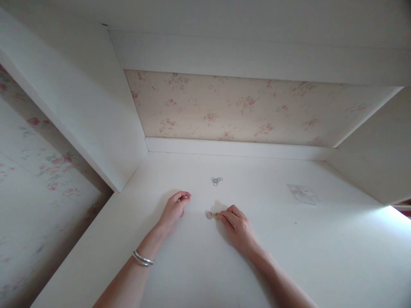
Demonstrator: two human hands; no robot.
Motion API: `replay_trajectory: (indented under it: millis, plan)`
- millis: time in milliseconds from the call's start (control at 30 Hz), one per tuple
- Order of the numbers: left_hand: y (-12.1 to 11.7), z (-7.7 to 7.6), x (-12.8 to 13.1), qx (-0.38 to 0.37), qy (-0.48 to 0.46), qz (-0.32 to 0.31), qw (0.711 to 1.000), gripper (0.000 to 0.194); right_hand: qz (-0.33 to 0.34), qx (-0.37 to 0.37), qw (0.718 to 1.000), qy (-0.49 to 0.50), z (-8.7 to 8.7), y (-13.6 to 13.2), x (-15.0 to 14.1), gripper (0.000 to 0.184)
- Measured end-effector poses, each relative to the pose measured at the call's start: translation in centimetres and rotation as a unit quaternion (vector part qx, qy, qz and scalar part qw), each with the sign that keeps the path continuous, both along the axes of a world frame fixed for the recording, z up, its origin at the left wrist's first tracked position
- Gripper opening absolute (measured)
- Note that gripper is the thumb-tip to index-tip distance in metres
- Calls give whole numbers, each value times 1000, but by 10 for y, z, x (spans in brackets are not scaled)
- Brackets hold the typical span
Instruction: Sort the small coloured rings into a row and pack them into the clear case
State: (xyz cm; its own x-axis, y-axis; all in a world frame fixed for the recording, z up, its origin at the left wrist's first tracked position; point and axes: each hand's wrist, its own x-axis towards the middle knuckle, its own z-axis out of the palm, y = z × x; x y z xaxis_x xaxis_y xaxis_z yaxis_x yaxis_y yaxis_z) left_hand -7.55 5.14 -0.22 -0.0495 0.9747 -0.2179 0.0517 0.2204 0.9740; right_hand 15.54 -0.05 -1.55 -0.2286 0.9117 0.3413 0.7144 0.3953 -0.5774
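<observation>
on a smooth white table, at the left side, a shiny silver-coloured double bracelet sits around the left wrist. the left hand is just above the table or resting on it; its fingers are curled and the thumb is near the forefinger. whether something small is between them, i cannot tell.

to the right of this hand, and well apart from it, lies a small pale pinkish loop-shaped piece, which looks like a thin band or bands. just beside it, near the middle of the table, is a small yellowish ring-like piece, partly covered by the fingertips of the right hand. these fingertips are drawn together at its right side, and this looks to me like a light pinch. farther back on the table lies a small group of thin grey-green rings, overlapping one another, with no hand on them.

i judge all these pieces to be very light and probably soft and bendable, so they hardly break, but they can slide or tangle. the rim is the good place to take hold, with the tips of thumb and forefinger.

at the far right, a clear, thin plastic bag lies flat, near no hand.
</observation>
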Motion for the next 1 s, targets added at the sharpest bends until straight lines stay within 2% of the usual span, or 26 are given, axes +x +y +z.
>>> replay_trajectory:
  millis: [133,233,400,467,567,700,800,867,1000]
  plan:
    - [-2,1,2,30,79,-15,996,29,-61,3,995,81,2,1,9,28]
    - [-1,1,6,62,131,-37,989,27,-101,-10,990,99,1,5,14,29]
    - [17,-2,25,104,185,-98,972,22,-113,-36,987,109,0,10,16,32]
    - [28,-1,38,148,225,-121,956,19,-110,-44,986,121,1,11,16,33]
    - [45,3,57,213,310,-156,913,19,-104,-51,984,135,1,13,18,31]
    - [62,8,74,233,430,-189,852,24,-101,-51,985,134,-1,14,19,28]
    - [71,8,78,242,484,-215,813,25,-91,-54,986,127,0,14,20,28]
    - [76,7,79,242,499,-225,801,25,-87,-55,987,122,0,14,21,27]
    - [82,6,79,239,497,-239,799,26,-81,-56,988,119,1,14,21,26]
